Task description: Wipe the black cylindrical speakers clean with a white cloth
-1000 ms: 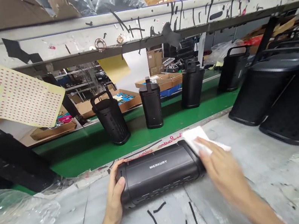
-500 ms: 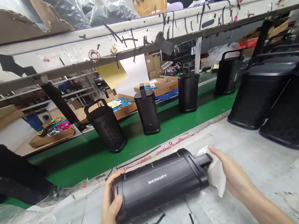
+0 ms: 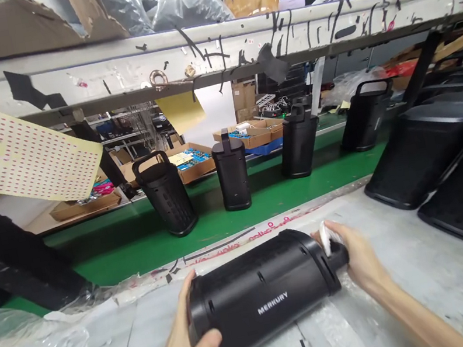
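Note:
A black speaker marked MERKURY [image 3: 263, 295] lies on its side, low in the middle of the view. My left hand [image 3: 185, 338] grips its left end, with the thumb on the front and the fingers behind. At the right end, my right hand [image 3: 354, 256] is closed around the speaker's handle [image 3: 338, 256]. A white cloth [image 3: 326, 237] is pinched in that hand, against the handle; most of the cloth is hidden behind the fingers.
Several black speakers stand upright on the green surface [image 3: 136, 240] behind the grey table [image 3: 410, 262]. Two larger-looking ones [image 3: 422, 147] stand at the right. A shelf edge [image 3: 107, 70] crosses above, with a dotted yellow sheet [image 3: 10, 151] hanging left. Clear plastic [image 3: 60, 344] lies at left.
The speaker has rolled so its lettering sits lower, and it lies further right in view. My right hand has closed round the handle, and less of the cloth shows. The dotted sheet has swung out.

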A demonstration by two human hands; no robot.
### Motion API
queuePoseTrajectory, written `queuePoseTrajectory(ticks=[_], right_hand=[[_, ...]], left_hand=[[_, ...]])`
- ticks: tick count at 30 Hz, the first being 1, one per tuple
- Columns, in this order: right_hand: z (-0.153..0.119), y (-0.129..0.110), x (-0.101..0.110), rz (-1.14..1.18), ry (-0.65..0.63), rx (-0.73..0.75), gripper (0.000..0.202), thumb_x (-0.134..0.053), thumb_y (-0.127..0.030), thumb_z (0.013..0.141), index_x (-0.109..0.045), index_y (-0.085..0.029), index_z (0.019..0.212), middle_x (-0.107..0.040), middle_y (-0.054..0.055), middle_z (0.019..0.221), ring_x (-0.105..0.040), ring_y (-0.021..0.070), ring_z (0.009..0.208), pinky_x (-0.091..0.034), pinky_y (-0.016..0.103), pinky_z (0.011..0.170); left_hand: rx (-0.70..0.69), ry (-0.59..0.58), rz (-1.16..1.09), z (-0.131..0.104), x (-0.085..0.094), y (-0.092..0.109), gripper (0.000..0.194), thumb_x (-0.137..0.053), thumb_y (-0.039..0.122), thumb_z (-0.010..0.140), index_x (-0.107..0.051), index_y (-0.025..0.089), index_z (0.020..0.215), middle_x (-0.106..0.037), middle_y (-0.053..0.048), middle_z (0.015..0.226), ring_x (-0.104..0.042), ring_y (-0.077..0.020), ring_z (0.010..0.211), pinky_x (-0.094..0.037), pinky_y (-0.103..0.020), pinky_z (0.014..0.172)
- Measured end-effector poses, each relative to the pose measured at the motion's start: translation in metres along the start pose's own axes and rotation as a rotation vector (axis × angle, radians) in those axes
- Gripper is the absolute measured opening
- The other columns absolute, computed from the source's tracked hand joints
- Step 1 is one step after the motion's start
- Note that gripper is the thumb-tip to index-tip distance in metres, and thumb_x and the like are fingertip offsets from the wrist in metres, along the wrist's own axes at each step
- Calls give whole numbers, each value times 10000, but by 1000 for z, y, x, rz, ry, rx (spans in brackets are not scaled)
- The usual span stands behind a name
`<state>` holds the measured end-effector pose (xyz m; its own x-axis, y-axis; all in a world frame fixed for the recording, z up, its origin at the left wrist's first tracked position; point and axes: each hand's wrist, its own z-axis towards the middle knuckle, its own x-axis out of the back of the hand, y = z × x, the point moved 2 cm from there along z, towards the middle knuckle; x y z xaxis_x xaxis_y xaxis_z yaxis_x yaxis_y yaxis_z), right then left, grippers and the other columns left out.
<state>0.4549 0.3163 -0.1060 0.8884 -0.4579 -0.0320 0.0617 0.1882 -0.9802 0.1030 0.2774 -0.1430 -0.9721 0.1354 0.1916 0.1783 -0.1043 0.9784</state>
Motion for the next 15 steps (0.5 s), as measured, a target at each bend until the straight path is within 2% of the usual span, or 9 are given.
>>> queuePoseTrajectory(ticks=[2,4,5,6,8,10,12,15], right_hand=[[0,-14,15,-177,53,-35,485,-572,-604,794,-519,-196,538,-556,63,580,-529,205,574,-439,323,560],[-8,-29,25,-451,180,2,520,-462,-631,875,-553,-205,590,-592,81,634,-553,228,622,-438,338,576],[-16,-36,25,-586,210,87,531,-401,-620,918,-598,-208,648,-610,87,662,-578,242,657,-448,346,591],[-26,-41,21,-706,183,225,522,-355,-581,958,-655,-208,747,-642,90,715,-611,255,712,-465,355,622],[-54,-43,2,-844,19,570,434,-331,-451,1011,-696,-221,1057,-710,80,931,-654,266,890,-494,380,762],[-86,-38,-24,-934,-95,843,386,-363,-320,1010,-596,-220,1302,-670,62,1211,-623,277,1073,-430,428,949],[-114,-32,-49,-993,-109,982,422,-401,-226,980,-527,-156,1376,-589,84,1352,-557,309,1191,-320,468,1058],[-146,-27,-81,-998,-189,1143,399,-421,-183,951,-579,-59,1296,-569,123,1367,-516,323,1241,-231,468,1134]], left_hand=[[-80,-51,90,-14,-3,-6,1095,-784,591,642,-215,318,1537,-328,-120,1588,-311,-421,1455,-191,-638,1202],[-171,-20,168,-27,-5,-14,1106,-836,540,593,-274,315,1519,-302,-144,1587,-282,-447,1460,-163,-665,1194],[-206,14,191,-33,-6,-17,1096,-851,520,578,-310,304,1507,-297,-162,1581,-275,-454,1460,-157,-671,1191],[-228,40,203,-37,-6,-19,1096,-865,503,563,-335,290,1498,-299,-177,1574,-277,-459,1458,-167,-673,1187],[-225,16,207,-41,-7,-21,1163,-898,458,509,-332,267,1507,-324,-202,1552,-313,-469,1438,-228,-669,1170],[-182,-44,194,-41,-5,-19,1249,-924,403,459,-298,254,1529,-354,-209,1536,-359,-478,1409,-287,-663,1149],[-159,-69,167,-40,-2,-17,1262,-923,363,455,-287,237,1537,-376,-212,1524,-378,-485,1395,-316,-656,1138],[-177,-78,183,-42,1,-15,1237,-902,329,498,-253,245,1548,-341,-211,1548,-343,-489,1415,-300,-668,1140]])
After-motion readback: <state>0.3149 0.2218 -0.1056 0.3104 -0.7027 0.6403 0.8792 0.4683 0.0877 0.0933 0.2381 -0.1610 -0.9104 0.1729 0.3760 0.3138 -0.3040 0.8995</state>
